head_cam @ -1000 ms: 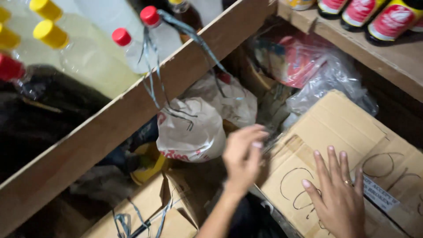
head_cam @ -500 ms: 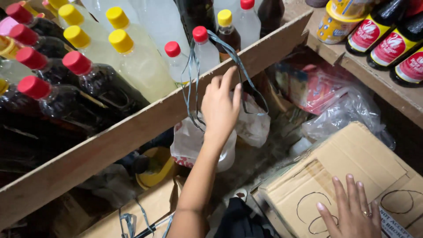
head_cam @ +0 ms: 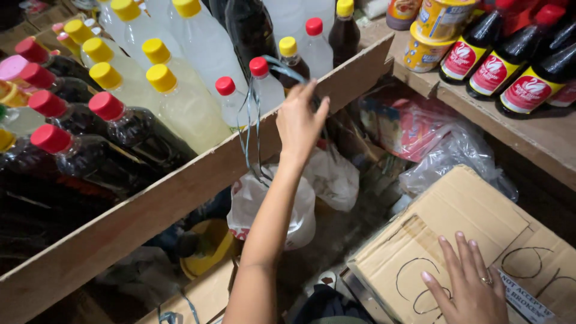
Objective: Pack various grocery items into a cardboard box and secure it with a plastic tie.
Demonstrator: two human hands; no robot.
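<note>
Head view: left hand, fingers loosely curled, reaches up at the grey strings hanging over the wooden shelf edge, white plastic bags dangling just below it. Right hand lies spread flat on the cardboard box.

Wooden shelf under capped bottles

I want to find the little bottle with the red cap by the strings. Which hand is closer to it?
The left hand. It reaches up to the shelf edge just right of the red-capped bottle, at the hanging strings. The right hand lies flat on the cardboard box, far below.
</note>
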